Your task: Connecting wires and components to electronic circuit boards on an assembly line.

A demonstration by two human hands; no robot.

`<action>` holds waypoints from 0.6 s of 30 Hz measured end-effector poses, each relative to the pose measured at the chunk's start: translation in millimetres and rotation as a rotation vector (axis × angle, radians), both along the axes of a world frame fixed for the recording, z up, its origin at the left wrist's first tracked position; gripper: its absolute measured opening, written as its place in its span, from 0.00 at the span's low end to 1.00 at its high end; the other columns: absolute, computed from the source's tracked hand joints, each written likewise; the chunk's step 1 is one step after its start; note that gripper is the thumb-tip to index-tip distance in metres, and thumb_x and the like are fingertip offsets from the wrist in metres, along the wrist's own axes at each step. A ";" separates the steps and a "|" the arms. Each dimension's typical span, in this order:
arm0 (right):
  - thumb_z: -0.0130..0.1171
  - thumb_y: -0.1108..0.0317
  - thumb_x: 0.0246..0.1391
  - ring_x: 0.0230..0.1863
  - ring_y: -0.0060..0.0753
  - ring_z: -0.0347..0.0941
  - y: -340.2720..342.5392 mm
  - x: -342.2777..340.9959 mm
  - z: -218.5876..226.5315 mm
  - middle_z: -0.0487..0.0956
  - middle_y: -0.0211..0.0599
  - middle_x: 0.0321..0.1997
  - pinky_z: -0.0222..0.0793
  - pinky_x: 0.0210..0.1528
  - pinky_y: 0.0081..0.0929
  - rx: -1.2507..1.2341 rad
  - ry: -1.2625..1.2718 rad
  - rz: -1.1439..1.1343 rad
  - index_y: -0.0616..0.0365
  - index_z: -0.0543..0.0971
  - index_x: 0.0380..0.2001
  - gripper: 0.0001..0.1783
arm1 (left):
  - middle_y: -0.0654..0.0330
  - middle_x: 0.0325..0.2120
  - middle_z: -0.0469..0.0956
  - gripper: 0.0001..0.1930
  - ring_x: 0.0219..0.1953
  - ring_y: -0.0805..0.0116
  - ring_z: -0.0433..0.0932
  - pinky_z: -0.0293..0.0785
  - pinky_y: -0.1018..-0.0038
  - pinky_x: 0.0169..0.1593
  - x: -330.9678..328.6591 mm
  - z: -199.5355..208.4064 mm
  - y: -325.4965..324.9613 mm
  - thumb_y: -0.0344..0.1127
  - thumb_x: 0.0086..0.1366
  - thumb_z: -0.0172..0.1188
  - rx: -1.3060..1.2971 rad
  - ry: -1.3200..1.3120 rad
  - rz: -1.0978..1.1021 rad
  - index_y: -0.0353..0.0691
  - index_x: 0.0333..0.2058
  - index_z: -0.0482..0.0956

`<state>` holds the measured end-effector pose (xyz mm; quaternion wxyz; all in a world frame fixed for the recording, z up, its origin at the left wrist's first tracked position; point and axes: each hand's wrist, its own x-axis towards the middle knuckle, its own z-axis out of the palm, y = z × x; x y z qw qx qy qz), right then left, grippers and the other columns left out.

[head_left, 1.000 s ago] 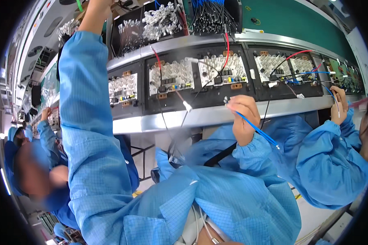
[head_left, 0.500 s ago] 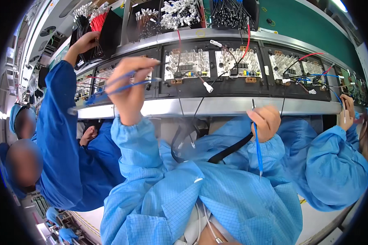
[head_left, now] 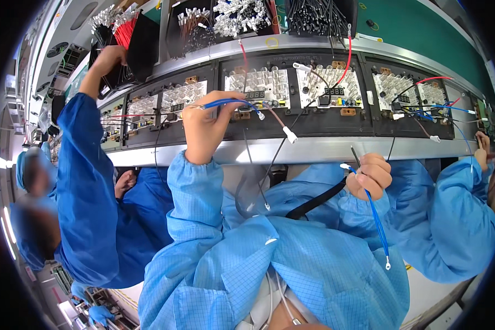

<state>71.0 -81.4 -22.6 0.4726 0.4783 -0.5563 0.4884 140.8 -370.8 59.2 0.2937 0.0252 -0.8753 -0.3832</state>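
Note:
My left hand (head_left: 204, 129) pinches a blue wire (head_left: 225, 101) between thumb and fingertips. The wire bends over toward the front of a circuit board (head_left: 264, 91) with clear tubes and a small display, and its terminal end hangs just past my fingers. My right hand (head_left: 373, 177) is closed around several blue wires (head_left: 377, 220) with metal ring ends, which dangle below it. A thin dark pointed rod (head_left: 355, 155) pokes up from that same hand; its kind I cannot make out. A brown wire with a white connector (head_left: 289, 134) hangs near my left hand.
Black fixtures with more boards (head_left: 330, 88) line a metal rail (head_left: 313, 150). Behind stand bins of black wires (head_left: 316, 16), white-ended wires (head_left: 239, 19) and red wires (head_left: 127, 33). A co-worker's hand (head_left: 111, 58) reaches into a bin at left; another co-worker's hand (head_left: 482, 148) is at right.
My left hand has moved right and slightly down, carrying the blue wire to the front of the board. My right hand has shifted slightly right and down; its wires have swung right.

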 end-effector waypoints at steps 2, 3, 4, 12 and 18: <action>0.61 0.75 0.44 0.27 0.34 0.68 -0.7 0.2 1.0 0.69 0.35 0.30 0.73 0.26 0.30 0.005 -0.024 -0.010 0.53 0.72 0.35 0.13 | 0.57 0.27 0.82 0.09 0.28 0.70 0.81 0.74 0.78 0.31 -4.1 -7.6 -4.6 0.20 0.52 0.62 0.000 -0.049 -0.020 0.38 0.32 0.83; 0.61 0.75 0.44 0.27 0.34 0.68 -1.5 -1.2 0.7 0.69 0.35 0.29 0.73 0.26 0.30 -0.006 -0.036 -0.002 0.53 0.72 0.35 0.13 | 0.57 0.29 0.82 0.08 0.31 0.73 0.80 0.74 0.79 0.35 -5.9 -9.6 -6.1 0.17 0.54 0.59 0.023 -0.077 -0.044 0.32 0.32 0.82; 0.61 0.75 0.44 0.27 0.34 0.68 -1.3 -1.8 0.9 0.68 0.35 0.29 0.74 0.26 0.30 -0.015 -0.050 0.005 0.53 0.72 0.34 0.12 | 0.57 0.29 0.82 0.08 0.31 0.73 0.80 0.74 0.79 0.35 -7.5 -12.0 -6.9 0.17 0.54 0.59 0.026 -0.083 -0.046 0.32 0.32 0.82; 0.58 0.75 0.51 0.27 0.34 0.65 -3.2 -6.9 6.9 0.66 0.36 0.32 0.70 0.23 0.29 0.071 -0.100 -0.041 0.54 0.69 0.32 0.08 | 0.61 0.26 0.81 0.09 0.22 0.71 0.76 0.68 0.77 0.25 -16.2 -28.2 -14.7 0.25 0.51 0.66 -0.116 -0.093 0.033 0.43 0.32 0.84; 0.58 0.71 0.53 0.27 0.34 0.65 -1.9 -10.5 3.6 0.66 0.35 0.32 0.71 0.23 0.29 0.033 -0.132 -0.074 0.54 0.68 0.32 0.08 | 0.61 0.26 0.81 0.06 0.20 0.72 0.71 0.65 0.77 0.23 -20.5 -28.7 -10.4 0.26 0.52 0.66 -0.050 -0.075 0.038 0.41 0.31 0.84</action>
